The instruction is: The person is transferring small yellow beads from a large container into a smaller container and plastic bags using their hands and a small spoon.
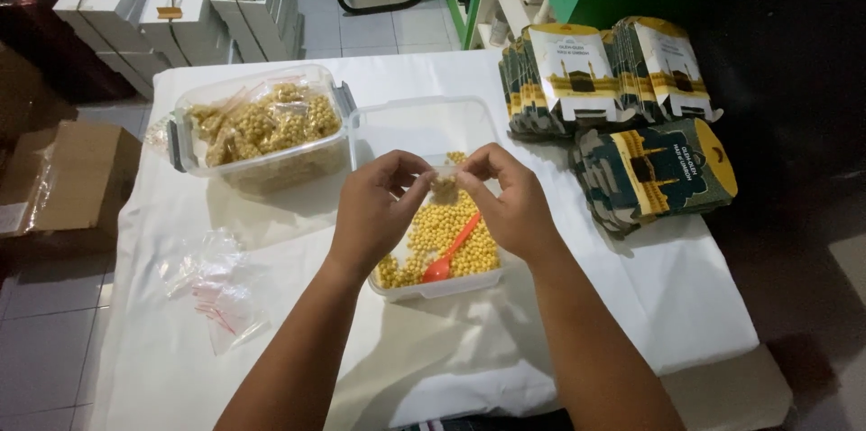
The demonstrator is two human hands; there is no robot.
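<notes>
While both hands pinch it from either side, a small clear bag [443,184] of yellow pellets hangs just above the open plastic tub [424,129] at mid-desk. Left hand [374,210] grips the bag's left edge between thumb and fingertips; right hand [510,201] grips the right edge the same way, mouth of the bag between them. Loose yellow pellets [433,237] fill the near half of the tub, an orange spoon [449,255] lying on them. To do this well, I judge: keep the bag upright over the tub so strays fall back in, and press along the strip evenly from one end. Second lidless tub [257,129], to the left, holds filled bags. Empty clear bags [216,291] lie on the white desk [289,242] cover near the left forearm. Stacks of flat printed cartons [649,169] sit at the right.
</notes>
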